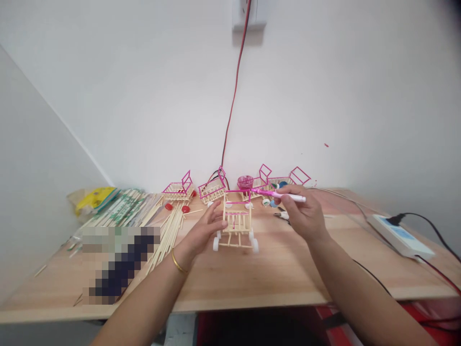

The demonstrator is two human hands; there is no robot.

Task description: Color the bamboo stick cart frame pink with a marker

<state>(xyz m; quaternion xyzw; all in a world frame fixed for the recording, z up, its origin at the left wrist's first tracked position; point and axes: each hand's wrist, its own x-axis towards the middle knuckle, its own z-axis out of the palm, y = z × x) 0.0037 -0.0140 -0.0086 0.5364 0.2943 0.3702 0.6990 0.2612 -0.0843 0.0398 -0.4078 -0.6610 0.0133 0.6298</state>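
Observation:
A small cart [236,222] built of pale wooden sticks, with white wheels and a pink top rim, stands on the wooden table [281,274]. My left hand [206,227] steadies its left side, fingers spread against the frame. My right hand [304,214] is closed around a pink marker pen [279,194], whose tip points left toward the cart's upper right rim. A gold bangle sits on my left wrist.
Several finished stick carts [212,188] with pink rims line the wall, beside a pink cup [245,182]. Bundles of wooden sticks [133,209] lie at the left, with a blurred patch over them. A white power strip [399,235] lies right; a red-black cable [234,101] hangs down the wall.

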